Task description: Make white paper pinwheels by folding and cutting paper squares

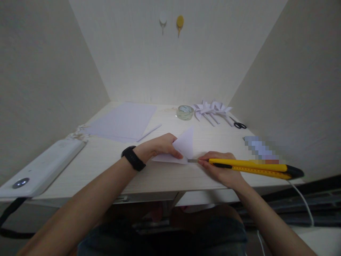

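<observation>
My left hand (166, 145), with a black watch on the wrist, is closed on a folded white sheet of paper (186, 144), its thumb lying over the lower part. The paper's upper corner points away from me. In my right hand (222, 170) is a yellow box cutter (247, 165), gripped near its front with the fingertips by the blade. The extended blade (193, 160) points left and meets the paper's lower right corner; whether it is inside a fold I cannot tell. The cutter's black end sticks out to the right, past my wrist.
Behind my left hand lie white paper sheets (125, 119) and a thin paper stick (149, 132). A clear tape roll (185, 113), paper pinwheels (211, 110) and black-handled scissors (239, 125) sit at the back right. A white device (45, 163) is at left, a blurred-out object (262, 148) at right.
</observation>
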The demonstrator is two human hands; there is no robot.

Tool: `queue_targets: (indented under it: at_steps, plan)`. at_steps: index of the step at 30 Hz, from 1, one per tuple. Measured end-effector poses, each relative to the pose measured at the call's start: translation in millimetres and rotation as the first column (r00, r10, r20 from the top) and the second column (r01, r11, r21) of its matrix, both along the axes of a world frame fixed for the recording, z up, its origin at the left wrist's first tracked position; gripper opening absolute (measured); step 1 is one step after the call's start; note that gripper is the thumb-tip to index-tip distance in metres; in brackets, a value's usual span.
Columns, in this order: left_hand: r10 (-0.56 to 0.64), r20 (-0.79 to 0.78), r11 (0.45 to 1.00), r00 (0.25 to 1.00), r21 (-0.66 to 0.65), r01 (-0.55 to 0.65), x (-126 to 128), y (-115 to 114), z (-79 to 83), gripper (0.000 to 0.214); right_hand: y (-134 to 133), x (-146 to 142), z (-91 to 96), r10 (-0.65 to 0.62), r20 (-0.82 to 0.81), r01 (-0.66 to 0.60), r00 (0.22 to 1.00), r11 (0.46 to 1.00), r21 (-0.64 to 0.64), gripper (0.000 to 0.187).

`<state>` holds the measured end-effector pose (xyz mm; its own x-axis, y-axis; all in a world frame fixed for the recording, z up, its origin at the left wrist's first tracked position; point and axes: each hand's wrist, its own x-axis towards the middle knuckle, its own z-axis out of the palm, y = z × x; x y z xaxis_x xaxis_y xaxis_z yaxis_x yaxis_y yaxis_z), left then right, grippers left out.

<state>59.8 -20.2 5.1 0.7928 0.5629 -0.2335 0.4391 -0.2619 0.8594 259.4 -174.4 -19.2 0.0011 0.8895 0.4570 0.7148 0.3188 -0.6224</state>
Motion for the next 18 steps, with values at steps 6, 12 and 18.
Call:
queue_targets:
  at_steps: [6, 12, 18]
  plan:
    - [-0.022, 0.012, 1.000, 1.000, 0.011, 0.022, -1.0, 3.2, -1.9, 0.031, 0.5, 0.7, -1.3, 0.020, -0.034, -0.020, 0.999, 1.000, 0.017, 0.013]
    - [-0.025, 0.041, 0.998, 0.999, -0.055, 0.027, -2.1, 3.6, -2.3, 0.033, -0.3, -0.3, 1.6, 0.022, -0.048, -0.022, 0.999, 1.000, -0.004, 0.015]
    - [-0.025, 0.011, 0.999, 1.000, -0.034, 0.026, -2.3, 3.8, -1.6, 0.033, -0.7, 0.2, 2.0, 0.012, -0.044, -0.013, 0.999, 1.000, -0.014, 0.017]
